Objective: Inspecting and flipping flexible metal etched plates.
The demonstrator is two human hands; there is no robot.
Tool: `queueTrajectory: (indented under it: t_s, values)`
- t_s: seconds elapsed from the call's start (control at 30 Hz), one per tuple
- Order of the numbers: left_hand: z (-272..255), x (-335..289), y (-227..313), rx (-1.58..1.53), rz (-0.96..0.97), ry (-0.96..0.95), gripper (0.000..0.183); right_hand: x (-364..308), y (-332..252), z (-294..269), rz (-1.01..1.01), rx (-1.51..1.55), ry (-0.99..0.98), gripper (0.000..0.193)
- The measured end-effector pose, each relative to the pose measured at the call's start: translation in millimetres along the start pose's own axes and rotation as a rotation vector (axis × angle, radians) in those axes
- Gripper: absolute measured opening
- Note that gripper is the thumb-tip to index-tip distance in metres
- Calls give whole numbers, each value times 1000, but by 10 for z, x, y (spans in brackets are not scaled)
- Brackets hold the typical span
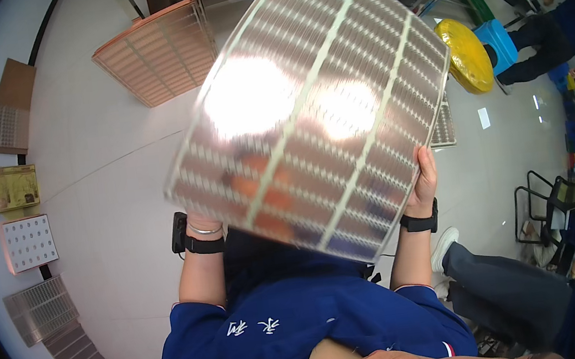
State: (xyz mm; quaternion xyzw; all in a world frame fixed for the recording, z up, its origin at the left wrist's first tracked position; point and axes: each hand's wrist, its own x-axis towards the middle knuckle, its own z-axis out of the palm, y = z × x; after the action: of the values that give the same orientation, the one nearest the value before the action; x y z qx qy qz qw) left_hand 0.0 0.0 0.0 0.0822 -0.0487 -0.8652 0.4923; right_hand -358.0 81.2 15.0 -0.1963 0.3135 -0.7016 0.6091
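A large, thin, shiny circuit board panel [338, 65] fills the upper middle, tilted up in front of me. Rows of small repeated patterns cover it, crossed by pale green strips, and bright glare hides part of its surface. On its lower right edge is my right hand [425, 175], closed, with the thumb side showing and the other fingers mostly behind. My left hand [203, 220] meets the panel at its lower left edge; the fingers are hidden behind it, and only the wrist side shows, with a bangle and a black strap.
Copper-coloured panels [157, 55] stand upright beyond on the left. Several sample boards [30, 243] line the left wall. At right are a yellow round-topped stool [466, 55], a blue stool [497, 46] and a chair [556, 200]. A person in grey trousers [502, 289] is close on my right; others are farther off.
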Motion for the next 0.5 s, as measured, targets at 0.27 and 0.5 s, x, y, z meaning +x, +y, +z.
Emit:
queueTrajectory:
  t_s: [0.27,0.5]
  values:
    - [184,103,-711,380,122,95,42,-74,133,326,-128,18,92,33]
    - [-194,31,-293,381,57,199,40,-212,-494,-370,-329,98,117,35]
